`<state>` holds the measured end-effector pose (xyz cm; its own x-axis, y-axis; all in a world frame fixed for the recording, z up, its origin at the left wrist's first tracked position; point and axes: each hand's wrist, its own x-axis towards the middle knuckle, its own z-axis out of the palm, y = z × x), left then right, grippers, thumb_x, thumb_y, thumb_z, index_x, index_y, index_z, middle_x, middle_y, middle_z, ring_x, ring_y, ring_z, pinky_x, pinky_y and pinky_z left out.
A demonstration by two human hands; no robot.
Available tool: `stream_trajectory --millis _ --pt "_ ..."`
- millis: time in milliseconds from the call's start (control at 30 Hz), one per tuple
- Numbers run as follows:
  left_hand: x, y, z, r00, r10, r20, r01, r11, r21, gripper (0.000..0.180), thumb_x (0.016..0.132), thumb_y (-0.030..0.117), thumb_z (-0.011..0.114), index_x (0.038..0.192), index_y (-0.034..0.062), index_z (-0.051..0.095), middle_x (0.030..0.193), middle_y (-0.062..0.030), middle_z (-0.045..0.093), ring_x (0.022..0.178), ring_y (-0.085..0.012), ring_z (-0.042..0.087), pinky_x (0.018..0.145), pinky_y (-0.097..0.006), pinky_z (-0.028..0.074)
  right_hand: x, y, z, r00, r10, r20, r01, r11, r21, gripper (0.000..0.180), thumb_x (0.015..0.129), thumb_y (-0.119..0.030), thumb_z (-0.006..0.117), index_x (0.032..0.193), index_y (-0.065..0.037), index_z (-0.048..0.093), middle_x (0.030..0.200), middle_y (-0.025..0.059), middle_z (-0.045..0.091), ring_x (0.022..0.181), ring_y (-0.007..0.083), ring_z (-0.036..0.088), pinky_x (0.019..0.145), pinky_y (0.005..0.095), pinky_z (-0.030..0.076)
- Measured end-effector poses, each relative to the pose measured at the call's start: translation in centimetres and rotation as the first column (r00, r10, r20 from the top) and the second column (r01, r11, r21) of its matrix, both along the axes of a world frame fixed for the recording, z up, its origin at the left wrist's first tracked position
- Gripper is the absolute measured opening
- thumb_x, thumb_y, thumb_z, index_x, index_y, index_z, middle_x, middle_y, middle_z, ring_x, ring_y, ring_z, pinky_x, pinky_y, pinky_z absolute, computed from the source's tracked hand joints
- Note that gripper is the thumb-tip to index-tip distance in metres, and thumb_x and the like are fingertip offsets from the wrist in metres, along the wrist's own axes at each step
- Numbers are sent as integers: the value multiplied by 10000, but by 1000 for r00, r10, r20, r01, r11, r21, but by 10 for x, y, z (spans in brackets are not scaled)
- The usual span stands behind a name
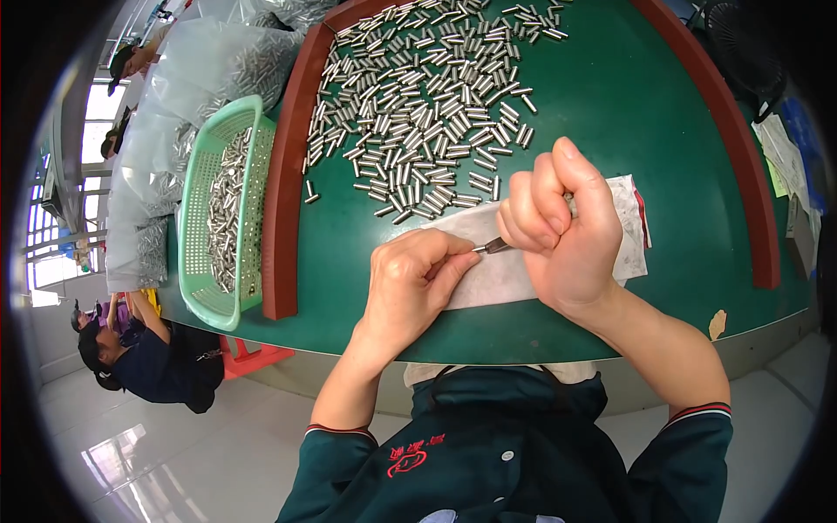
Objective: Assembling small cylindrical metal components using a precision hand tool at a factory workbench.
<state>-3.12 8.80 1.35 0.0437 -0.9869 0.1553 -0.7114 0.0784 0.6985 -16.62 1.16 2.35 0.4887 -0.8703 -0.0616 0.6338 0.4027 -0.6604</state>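
Left hand (410, 277): pinches a pin (479, 249), mostly hidden
Right hand (565, 228): curled round a tool (495, 246), handle hidden
Cloth (493, 284): partly covered by hands

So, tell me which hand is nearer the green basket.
The left hand, pinching a small metal piece; the right hand, curled, sits farther from the basket.

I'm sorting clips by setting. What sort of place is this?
Probably a factory workroom: many small metal cylinders lie spread over a green worktop, more metal pieces fill a green plastic basket and clear bags, and another person is in view at left.
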Motion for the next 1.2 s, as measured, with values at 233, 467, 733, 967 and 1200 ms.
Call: stream_trajectory --millis 233,467,733,967,1200 --pt "1 0 -3 1000 4 -17 -4 1000 -10 85 651 13 673 690 -1 598 566 -88 543 472 -196 512 448 -284 400 3 2 -3 1000 -17 4 17 999 -41 427 911 -277 266 512 -125 253 420 -11 257 390 80 132 398 240 171" --pt "0 -2 2 998 14 -69 -9 998 69 82 657 4 666 695 -13 596 567 -102 540 474 -187 506 445 -279 390 12 14 4 995 -92 -41 83 978 -189 442 912 -223 314 487 -107 272 441 -17 249 416 80 223 396 231 192" --pt "12 8 0 865 158 -477 -176 984 6 75 760 51 623 781 11 562 655 1 512 534 -68 417 493 -186 345 6 13 -4 996 -77 -35 70 980 -185 429 915 -236 300 509 -105 261 434 -5 257 403 74 182 386 224 183" --pt "50 18 6 34 280 -959 28 959 281 148 853 138 520 964 40 505 777 -31 490 618 -58 389 496 -168 327 5 11 -3 999 -43 -8 41 983 -179 430 920 -215 311 510 -97 258 449 -17 272 414 62 236 382 214 191" --pt "47 21 9 99 286 -953 -57 958 282 171 877 182 478 927 22 510 764 -62 525 636 -83 458 524 -205 372 6 8 -3 1000 -29 1 29 984 -174 440 918 -234 306 501 -103 261 436 -3 288 409 65 216 375 217 172"
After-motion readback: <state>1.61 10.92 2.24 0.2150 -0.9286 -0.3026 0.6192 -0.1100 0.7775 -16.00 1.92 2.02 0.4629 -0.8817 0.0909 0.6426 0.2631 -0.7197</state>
